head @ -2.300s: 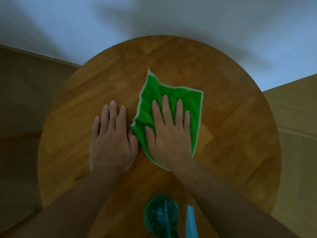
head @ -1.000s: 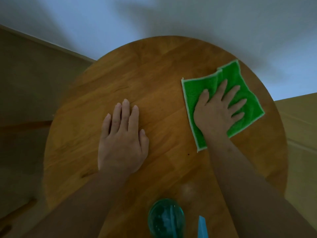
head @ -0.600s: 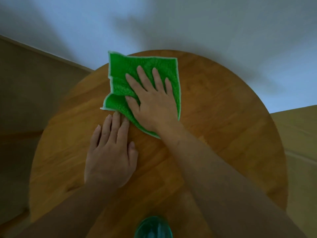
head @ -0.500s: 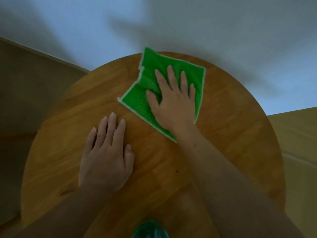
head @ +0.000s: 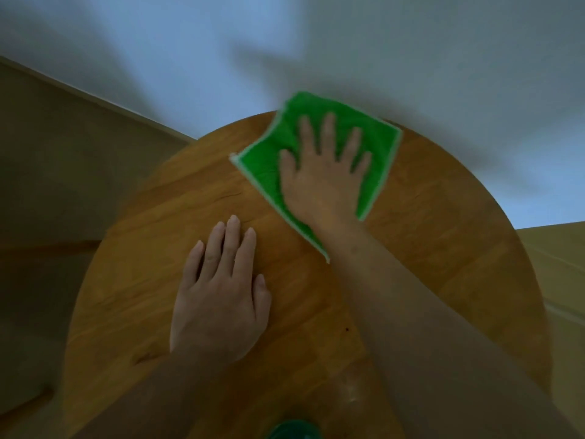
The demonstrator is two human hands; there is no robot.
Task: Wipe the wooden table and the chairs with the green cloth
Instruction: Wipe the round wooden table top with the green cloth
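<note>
The round wooden table [head: 443, 248] fills the middle of the head view. A green cloth [head: 272, 160] with a pale edge lies flat at the table's far rim, one corner reaching past the rim. My right hand [head: 326, 179] presses on the cloth with straight, spread fingers. My left hand [head: 221, 299] rests flat on the bare wood, nearer to me and to the left of the cloth. No chair shows clearly.
A teal round-topped bottle [head: 294, 430] peeks in at the bottom edge on the near side of the table. A pale wall [head: 380, 42] rises behind the table. Tan floor [head: 47, 185] lies left, and a light wooden surface [head: 560, 264] lies right.
My right hand has slid the cloth from the table's right side to the far left, then rightward along the far rim. My left hand has stayed flat on the wood.
</note>
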